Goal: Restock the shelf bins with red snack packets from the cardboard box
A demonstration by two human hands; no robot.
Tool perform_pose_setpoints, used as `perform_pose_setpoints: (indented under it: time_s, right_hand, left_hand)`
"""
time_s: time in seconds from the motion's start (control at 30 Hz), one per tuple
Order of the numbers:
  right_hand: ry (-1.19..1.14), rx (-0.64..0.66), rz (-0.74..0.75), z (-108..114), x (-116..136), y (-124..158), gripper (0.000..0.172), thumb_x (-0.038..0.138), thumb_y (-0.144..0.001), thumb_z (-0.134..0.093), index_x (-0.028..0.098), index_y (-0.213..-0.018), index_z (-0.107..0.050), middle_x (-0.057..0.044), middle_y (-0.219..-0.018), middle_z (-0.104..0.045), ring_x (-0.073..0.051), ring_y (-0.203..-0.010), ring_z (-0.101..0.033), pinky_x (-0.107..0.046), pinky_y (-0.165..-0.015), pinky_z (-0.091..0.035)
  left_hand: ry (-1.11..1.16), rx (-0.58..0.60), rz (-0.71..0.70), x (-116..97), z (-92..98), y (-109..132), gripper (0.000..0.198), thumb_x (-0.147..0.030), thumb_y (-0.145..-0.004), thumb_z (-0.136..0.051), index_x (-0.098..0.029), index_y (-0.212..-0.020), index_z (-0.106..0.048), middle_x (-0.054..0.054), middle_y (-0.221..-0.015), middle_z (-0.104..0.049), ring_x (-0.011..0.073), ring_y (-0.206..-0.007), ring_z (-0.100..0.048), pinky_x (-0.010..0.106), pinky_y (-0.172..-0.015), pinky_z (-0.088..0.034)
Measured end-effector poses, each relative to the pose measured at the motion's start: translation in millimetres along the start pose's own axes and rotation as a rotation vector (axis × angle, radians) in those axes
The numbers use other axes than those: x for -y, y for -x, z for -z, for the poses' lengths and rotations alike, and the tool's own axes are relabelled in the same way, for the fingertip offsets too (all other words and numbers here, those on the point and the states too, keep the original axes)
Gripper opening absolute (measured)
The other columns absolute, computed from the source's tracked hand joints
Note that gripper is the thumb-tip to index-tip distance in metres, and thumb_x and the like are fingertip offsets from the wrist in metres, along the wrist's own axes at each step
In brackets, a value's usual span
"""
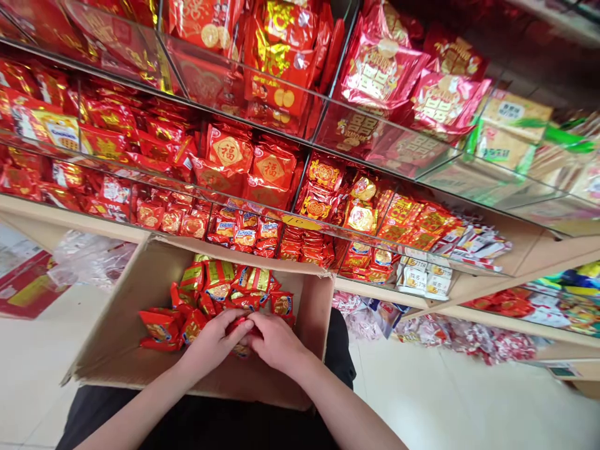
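A cardboard box point(107, 325) rests on my lap, holding several small red snack packets point(162, 326). Over these packets my left hand point(216, 337) and my right hand point(274, 340) meet, thumbs and fingertips close together. Both are closed on red packets of the same kind; how many they hold is hidden by the fingers. Beyond my hands, more packets with yellow-green bands point(220, 273) lie heaped against the box's far side. One packet point(282, 304) sits apart, near the right wall of the box.
Shelves with clear dividers rise right behind the box, filled with red packets point(225, 150), pink packets point(375, 72) and white packets point(424, 275). A yellow price label point(300, 222) marks one edge. Plastic bags point(94, 259) and a red carton point(28, 287) lie at left.
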State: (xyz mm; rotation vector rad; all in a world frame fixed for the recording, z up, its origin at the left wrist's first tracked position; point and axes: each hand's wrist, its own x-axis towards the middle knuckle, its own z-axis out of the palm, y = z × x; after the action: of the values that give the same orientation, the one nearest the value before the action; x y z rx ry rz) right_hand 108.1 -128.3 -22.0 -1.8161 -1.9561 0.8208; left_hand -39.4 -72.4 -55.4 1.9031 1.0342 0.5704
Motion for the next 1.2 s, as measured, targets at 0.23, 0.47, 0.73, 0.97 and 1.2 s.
perform_pose_setpoints:
  time_s: [0.23,0.47,0.73,0.97,1.2]
  right_hand:
    - [-0.794,-0.556,-0.146,-9,2,14,0.026,0.044,-0.078,-0.055,0.02,-0.071,-0.047,0.004,-0.062,-0.046,-0.011,-0.058,-0.044,-0.023,-0.056,-0.038]
    - [-0.83,-0.754,-0.148,-19,2,13,0.026,0.043,-0.087,-0.04,0.02,-0.074,-0.041,0.003,-0.066,-0.044,-0.012,-0.061,-0.042,-0.023,-0.058,-0.039]
    - [-0.495,-0.909,-0.128,-12,-9,16,0.024,0.035,-0.091,-0.031,0.02,-0.076,-0.042,0.001,-0.065,-0.05,-0.014,-0.058,-0.048,-0.024,-0.056,-0.038]
    - [-0.687,-0.89,-0.223,-5,-8,15,0.03,0.041,-0.091,-0.031,0.021,-0.07,-0.041,0.001,-0.063,-0.048,-0.013,-0.058,-0.047,-0.023,-0.055,-0.039]
    - [-0.781,-0.863,-0.117,-1,-10,15,0.029,0.042,-0.09,-0.035,0.02,-0.073,-0.044,0.002,-0.068,-0.047,-0.012,-0.063,-0.046,-0.023,-0.06,-0.04]
  left_hand:
    - [0.617,-0.316,0.273,-35,-11.1,2,0.041,-0.05,-0.072,-0.056,-0.015,-0.091,-0.064,0.004,-0.077,-0.068,0.0188,-0.072,-0.061,0.028,-0.066,-0.049]
    - [0.551,-0.335,0.3,-48,-16.6,7,0.039,-0.051,-0.078,-0.046,-0.016,-0.078,-0.063,0.002,-0.066,-0.064,0.0167,-0.064,-0.057,0.026,-0.059,-0.046]
    - [-0.085,-0.402,0.056,-52,-8.6,8,0.037,-0.042,-0.083,-0.039,-0.02,-0.053,-0.041,-0.005,-0.049,-0.04,0.0097,-0.048,-0.039,0.021,-0.05,-0.034]
    - [0.065,-0.359,0.125,-60,-11.5,6,0.038,-0.045,-0.081,-0.038,-0.021,-0.052,-0.038,-0.004,-0.048,-0.04,0.0101,-0.047,-0.039,0.02,-0.045,-0.032]
    - [0.22,-0.332,0.189,-66,-14.1,3,0.037,-0.047,-0.081,-0.04,-0.019,-0.058,-0.048,-0.003,-0.053,-0.048,0.0111,-0.053,-0.044,0.02,-0.05,-0.038]
